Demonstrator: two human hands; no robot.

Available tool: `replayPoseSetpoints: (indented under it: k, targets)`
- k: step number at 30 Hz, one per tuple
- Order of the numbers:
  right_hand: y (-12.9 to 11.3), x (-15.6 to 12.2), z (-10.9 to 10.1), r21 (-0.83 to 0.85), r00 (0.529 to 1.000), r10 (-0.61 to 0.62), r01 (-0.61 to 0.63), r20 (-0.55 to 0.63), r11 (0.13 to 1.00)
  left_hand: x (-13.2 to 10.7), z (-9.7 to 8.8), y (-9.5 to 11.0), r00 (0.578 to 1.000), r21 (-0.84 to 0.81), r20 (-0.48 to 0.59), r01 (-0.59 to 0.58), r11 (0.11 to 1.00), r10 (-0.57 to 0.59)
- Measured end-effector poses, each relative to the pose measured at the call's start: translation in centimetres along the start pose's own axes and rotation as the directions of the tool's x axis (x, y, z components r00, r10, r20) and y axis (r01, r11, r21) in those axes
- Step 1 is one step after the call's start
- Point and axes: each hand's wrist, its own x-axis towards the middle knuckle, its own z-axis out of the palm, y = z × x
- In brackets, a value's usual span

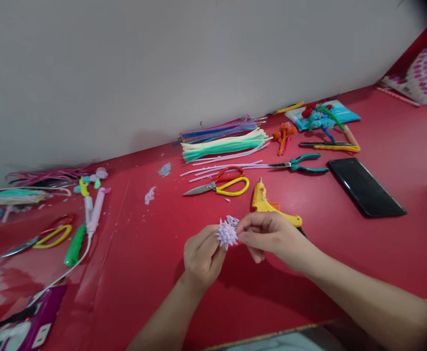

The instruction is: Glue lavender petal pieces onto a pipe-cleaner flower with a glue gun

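A spiky lilac flower [227, 233], apparently made of pipe cleaner pieces, is held up over the red table. My left hand [204, 256] is closed around its base from the left; the base itself is hidden behind the fingers. From the right, my right hand [268, 236] pinches with thumb and index finger at the flower's outer edge. What lies between those fingertips is too small to make out. Just beyond my right hand lies a yellow glue gun [262, 197]. Scissors [217, 186] with red and yellow handles lie behind the flower.
Bundles of pipe cleaners [224, 145] lie along the wall, with loose lilac pipe cleaners [228, 168] in front. Green-handled pliers [301, 165] and a black phone [365, 186] are at right. At left are more scissors [40, 240], a corded pink tool [96, 212] and a purple power strip [47, 317].
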Motion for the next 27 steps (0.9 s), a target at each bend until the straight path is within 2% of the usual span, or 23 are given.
replayPoseSetpoints:
  k: [13,16,18,19,20,22,23,24,26,27]
  targets:
    - [0.2,0.0,-0.1,-0.02,1.0,-0.009,0.009,0.005,1.0,0.2,0.0,0.0,1.0,-0.01,0.011,0.0,1.0,0.0]
    - [-0.3,-0.2,-0.1,-0.063,1.0,-0.026,0.027,0.01,0.998,-0.1,0.1,0.1,0.995,-0.055,0.013,0.097,0.994,-0.096]
    - [-0.8,-0.3,-0.7,-0.224,0.995,-0.085,0.072,-0.046,0.972,-0.3,0.3,0.2,0.973,-0.126,0.022,0.231,0.965,-0.23]
    - [-1.0,-0.4,-1.2,-0.37,0.986,-0.139,0.094,-0.096,0.924,-0.4,0.4,0.2,0.952,-0.179,0.023,0.304,0.936,-0.305]
    - [-1.1,-0.4,-2.0,-0.543,0.967,-0.21,0.101,-0.141,0.834,-0.4,0.6,0.3,0.924,-0.241,0.016,0.373,0.896,-0.381]
    - [-1.1,-0.4,-3.9,-0.855,0.923,-0.341,0.028,-0.176,0.518,-0.4,0.8,0.5,0.846,-0.385,0.017,0.497,0.778,-0.532]
    - [-0.9,-0.3,-5.0,-0.928,0.927,-0.339,-0.025,-0.161,0.371,-0.4,0.9,0.5,0.798,-0.454,0.026,0.546,0.704,-0.602]
    - [-0.6,-0.3,-6.0,-0.964,0.941,-0.308,-0.057,-0.139,0.261,-0.3,1.0,0.5,0.751,-0.517,0.067,0.59,0.62,-0.657]
    - [0.1,-0.3,-7.4,-0.987,0.971,-0.214,-0.077,-0.106,0.138,0.0,1.0,0.4,0.671,-0.608,0.144,0.64,0.47,-0.728]
    - [0.4,-0.2,-7.7,-0.99,0.976,-0.193,-0.083,-0.104,0.111,0.1,1.0,0.3,0.639,-0.638,0.177,0.653,0.407,-0.748]
